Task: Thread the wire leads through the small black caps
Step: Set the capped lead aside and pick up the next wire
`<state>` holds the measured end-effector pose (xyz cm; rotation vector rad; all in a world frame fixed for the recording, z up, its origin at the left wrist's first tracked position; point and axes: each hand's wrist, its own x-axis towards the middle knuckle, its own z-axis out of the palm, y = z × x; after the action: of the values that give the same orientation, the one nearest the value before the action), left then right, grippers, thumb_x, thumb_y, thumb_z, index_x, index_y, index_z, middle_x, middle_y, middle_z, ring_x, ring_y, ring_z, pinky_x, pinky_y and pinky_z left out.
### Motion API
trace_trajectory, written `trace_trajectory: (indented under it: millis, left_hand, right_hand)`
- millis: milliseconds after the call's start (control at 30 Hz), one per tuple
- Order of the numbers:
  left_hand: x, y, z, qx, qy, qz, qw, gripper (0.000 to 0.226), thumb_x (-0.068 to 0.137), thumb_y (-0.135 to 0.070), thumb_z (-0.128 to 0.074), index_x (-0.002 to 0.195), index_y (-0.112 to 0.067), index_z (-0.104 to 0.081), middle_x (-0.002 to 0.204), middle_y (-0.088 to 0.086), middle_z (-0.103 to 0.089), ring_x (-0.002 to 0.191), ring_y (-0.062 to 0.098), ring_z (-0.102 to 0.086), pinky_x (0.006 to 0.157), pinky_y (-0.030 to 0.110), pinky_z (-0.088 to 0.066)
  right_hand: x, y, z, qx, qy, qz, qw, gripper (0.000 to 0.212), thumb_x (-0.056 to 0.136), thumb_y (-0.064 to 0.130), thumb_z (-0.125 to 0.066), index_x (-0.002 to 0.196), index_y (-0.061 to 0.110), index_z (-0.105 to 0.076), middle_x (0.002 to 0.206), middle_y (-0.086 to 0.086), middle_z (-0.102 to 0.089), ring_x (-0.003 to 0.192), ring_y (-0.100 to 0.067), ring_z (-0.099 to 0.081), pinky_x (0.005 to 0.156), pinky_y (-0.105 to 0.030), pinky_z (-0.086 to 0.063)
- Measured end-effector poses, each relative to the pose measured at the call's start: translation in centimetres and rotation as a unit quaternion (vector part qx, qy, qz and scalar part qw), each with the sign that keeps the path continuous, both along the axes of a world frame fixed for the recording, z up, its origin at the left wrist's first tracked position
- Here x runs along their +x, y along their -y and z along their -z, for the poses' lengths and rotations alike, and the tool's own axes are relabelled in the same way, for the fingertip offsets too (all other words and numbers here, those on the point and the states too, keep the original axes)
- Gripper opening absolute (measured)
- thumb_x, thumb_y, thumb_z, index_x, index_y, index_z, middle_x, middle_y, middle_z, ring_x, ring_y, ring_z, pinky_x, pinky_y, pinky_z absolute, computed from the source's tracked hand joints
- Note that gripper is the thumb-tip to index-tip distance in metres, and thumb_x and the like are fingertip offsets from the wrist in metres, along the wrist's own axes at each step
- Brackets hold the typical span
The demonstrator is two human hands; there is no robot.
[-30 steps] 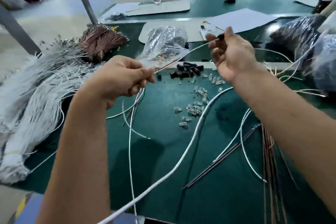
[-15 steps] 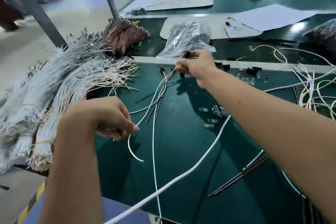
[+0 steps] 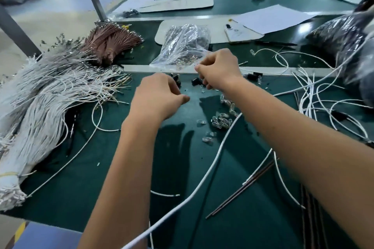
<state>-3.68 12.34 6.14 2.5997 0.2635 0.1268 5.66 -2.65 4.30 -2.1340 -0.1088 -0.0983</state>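
Both hands hover over the small black caps point(image 3: 196, 81) on the green worktop point(image 3: 113, 188). The left hand point(image 3: 159, 95) and right hand point(image 3: 219, 66) have curled fingers; whether they hold anything, I cannot tell. Better to take one cap, then bring a wire lead point(image 3: 97, 115) straight to its hole.

wire bundle point(image 3: 40, 103) left | caps point(image 3: 197, 81) centre, perhaps under hands | bag point(image 3: 183, 46) behind

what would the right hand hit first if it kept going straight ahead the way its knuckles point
Most likely the clear plastic bag, which lies just beyond the right hand, toward the far side of the table. Depth is hard to judge, so the hand may pass over the pale strip first.
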Motion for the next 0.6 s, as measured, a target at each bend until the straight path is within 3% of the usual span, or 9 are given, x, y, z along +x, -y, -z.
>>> trace_trajectory:
  millis: [133, 267, 367, 433, 500, 600]
  left_hand:
    - [1.7, 6.0, 0.3, -0.037, 0.015, 0.085, 0.996, 0.023, 0.078, -0.036, -0.085, 0.072, -0.023, -0.068, 0.071, -0.004, -0.066, 0.071, 0.014, -0.064, 0.065, 0.028, -0.051]
    - [3.1, 9.8, 1.9, 0.003, -0.055, 0.099, 0.994, 0.012, 0.080, -0.022, -0.081, 0.085, -0.017, -0.071, 0.087, 0.005, -0.072, 0.083, 0.026, -0.069, 0.079, 0.039, -0.060]
    - [3.6, 11.4, 3.5, 0.011, -0.045, 0.072, 0.996, 0.010, 0.083, -0.016, -0.070, 0.093, -0.013, -0.069, 0.092, 0.008, -0.069, 0.087, 0.028, -0.066, 0.073, 0.034, -0.055]
    - [3.7, 12.4, 4.2, 0.003, -0.025, 0.049, 0.998, 0.011, 0.084, -0.016, -0.068, 0.095, -0.013, -0.068, 0.095, 0.008, -0.067, 0.088, 0.028, -0.062, 0.069, 0.031, -0.045]
    - [3.8, 13.2, 4.8, -0.009, -0.002, 0.039, 0.999, 0.014, 0.083, -0.021, -0.073, 0.093, -0.016, -0.067, 0.096, 0.006, -0.067, 0.086, 0.025, -0.058, 0.070, 0.029, -0.040]
    - [3.6, 13.7, 5.6, -0.040, 0.042, 0.045, 0.997, 0.018, 0.080, -0.032, -0.080, 0.087, -0.020, -0.068, 0.092, 0.002, -0.068, 0.088, 0.022, -0.061, 0.072, 0.027, -0.041]
  right_hand:
    - [-1.3, 6.7, -1.1, -0.032, 0.015, 0.030, 0.999, 0.015, 0.093, 0.013, -0.071, 0.079, 0.010, -0.076, 0.070, -0.010, -0.074, 0.046, -0.013, -0.063, 0.042, -0.022, -0.048]
    - [-3.2, 13.0, -1.4, -0.100, -0.029, 0.026, 0.994, 0.015, 0.096, 0.016, -0.071, 0.082, 0.014, -0.075, 0.074, -0.008, -0.076, 0.055, -0.015, -0.068, 0.046, -0.022, -0.051]
    - [-5.1, 16.1, -0.8, -0.146, -0.033, 0.012, 0.989, 0.016, 0.096, 0.019, -0.072, 0.080, 0.015, -0.075, 0.073, -0.007, -0.075, 0.056, -0.015, -0.071, 0.047, -0.022, -0.052]
    - [-6.0, 17.4, 0.0, -0.186, -0.010, 0.011, 0.982, 0.017, 0.095, 0.023, -0.073, 0.080, 0.016, -0.075, 0.072, -0.005, -0.074, 0.062, -0.016, -0.071, 0.055, -0.024, -0.054]
    - [-6.8, 18.4, 1.0, -0.220, 0.017, 0.016, 0.975, 0.014, 0.093, 0.028, -0.075, 0.082, 0.020, -0.076, 0.072, 0.003, -0.071, 0.067, -0.008, -0.066, 0.066, -0.022, -0.049]
    - [-7.7, 19.4, 2.5, -0.223, 0.085, 0.035, 0.971, 0.015, 0.091, 0.029, -0.077, 0.078, 0.023, -0.074, 0.067, 0.013, -0.064, 0.066, 0.004, -0.057, 0.064, -0.013, -0.039]
